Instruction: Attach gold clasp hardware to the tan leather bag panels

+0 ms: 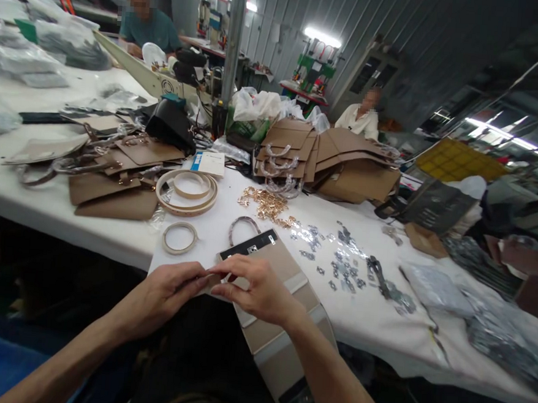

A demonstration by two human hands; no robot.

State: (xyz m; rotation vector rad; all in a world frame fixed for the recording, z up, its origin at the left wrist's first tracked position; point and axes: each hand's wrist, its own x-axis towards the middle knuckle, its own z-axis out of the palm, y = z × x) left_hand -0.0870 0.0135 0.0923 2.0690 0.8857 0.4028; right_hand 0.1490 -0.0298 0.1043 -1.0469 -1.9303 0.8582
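Observation:
A taupe bag panel (282,334) with pale strips and a dark top band lies slanted, partly on the table and partly over its front edge. A plastic-wrapped handle (244,225) curves out from its far end. My right hand (258,287) reaches over the panel, thumb and fingers closed near its left corner. My left hand (175,287) meets it from the left, fingers pressed together. Whatever lies between the fingertips is too hidden to name. Left of the panel are a small tape roll (180,238) and larger nested tape rolls (186,193).
Gold-coloured metal fittings (266,204) lie beyond the panel, small metal plates (345,265) to its right. Stacked brown bag pieces (291,148) stand behind, more bag parts (113,190) at left. Plastic-wrapped bundles (438,287) are at right. Two people sit farther back.

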